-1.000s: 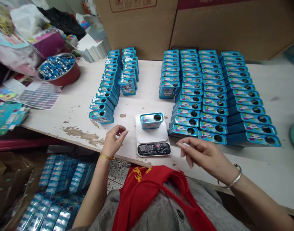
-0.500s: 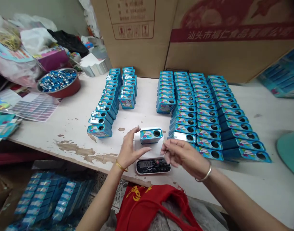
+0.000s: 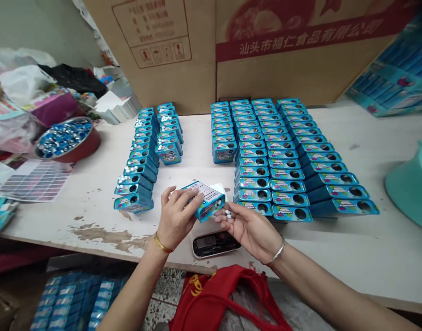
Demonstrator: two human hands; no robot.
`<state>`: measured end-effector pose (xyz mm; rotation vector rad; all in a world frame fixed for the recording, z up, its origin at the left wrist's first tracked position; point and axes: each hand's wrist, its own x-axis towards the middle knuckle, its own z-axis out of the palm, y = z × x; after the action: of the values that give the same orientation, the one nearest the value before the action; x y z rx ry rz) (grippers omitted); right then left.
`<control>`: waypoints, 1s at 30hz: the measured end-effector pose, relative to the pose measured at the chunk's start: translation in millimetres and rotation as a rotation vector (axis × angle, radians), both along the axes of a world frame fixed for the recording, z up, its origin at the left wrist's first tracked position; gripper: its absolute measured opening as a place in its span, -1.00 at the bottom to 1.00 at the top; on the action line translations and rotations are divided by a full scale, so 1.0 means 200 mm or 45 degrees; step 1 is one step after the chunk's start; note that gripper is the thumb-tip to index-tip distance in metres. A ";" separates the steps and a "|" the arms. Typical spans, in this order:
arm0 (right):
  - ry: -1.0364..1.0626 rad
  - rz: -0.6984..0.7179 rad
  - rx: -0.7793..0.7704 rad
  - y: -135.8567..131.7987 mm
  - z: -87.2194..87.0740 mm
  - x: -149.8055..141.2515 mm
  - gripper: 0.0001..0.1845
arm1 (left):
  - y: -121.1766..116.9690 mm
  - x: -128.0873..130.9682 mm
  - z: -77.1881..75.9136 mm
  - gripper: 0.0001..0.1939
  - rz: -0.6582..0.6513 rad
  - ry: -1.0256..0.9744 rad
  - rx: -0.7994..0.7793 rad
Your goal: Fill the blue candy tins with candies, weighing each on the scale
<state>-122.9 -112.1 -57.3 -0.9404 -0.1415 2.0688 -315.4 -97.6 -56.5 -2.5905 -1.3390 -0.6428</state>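
My left hand (image 3: 176, 216) is closed around a blue printed tin (image 3: 208, 202), tilted so its open end points right and down. White candies show inside its hole. Just under that end, my right hand (image 3: 254, 230) is cupped palm up, with a few small white candies (image 3: 228, 214) on its fingers. Below both hands is a white kitchen scale with a black panel (image 3: 216, 243); the tin and left hand hide part of its plate, and its reading is blurred.
Rows of open blue tins (image 3: 290, 161) stand to the right. At left, two shorter rows of tins (image 3: 136, 179) have white candies on some tops. Further left sits a red bowl (image 3: 89, 147) of blue wrapped pieces. A cardboard box (image 3: 183, 87) stands behind; a teal object (image 3: 411, 184) is at right.
My left hand has taken the tin off the scale and tipped it to the right. My right hand has come in from the right and turned palm up beneath the tin's end.
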 end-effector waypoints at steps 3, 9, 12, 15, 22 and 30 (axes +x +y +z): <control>-0.007 -0.014 0.052 -0.01 0.06 -0.01 -0.91 | -0.02 0.00 0.05 -0.65 -0.012 0.007 0.100; 0.021 0.014 0.206 -0.03 0.14 -0.01 -0.84 | -0.04 -0.01 0.13 -0.68 -0.009 0.013 0.212; -0.043 0.010 0.159 -0.01 0.12 -0.02 -0.85 | -0.02 -0.01 0.09 -0.68 -0.015 0.018 0.212; -0.100 0.031 0.160 0.02 0.10 -0.01 -0.82 | -0.02 -0.02 0.05 -0.65 -0.029 -0.009 0.203; -0.208 -0.012 0.099 0.04 0.10 0.03 -0.62 | 0.21 -0.01 -0.15 -0.58 0.033 -0.578 -0.260; -0.193 0.010 0.091 -0.01 0.05 0.09 -0.58 | 0.74 0.26 -0.36 -0.62 -0.164 -0.759 -0.438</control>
<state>-105.0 -113.2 -47.3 -1.0535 -0.2976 1.9855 -264.1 50.3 -129.4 -2.9000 -1.5558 -1.4065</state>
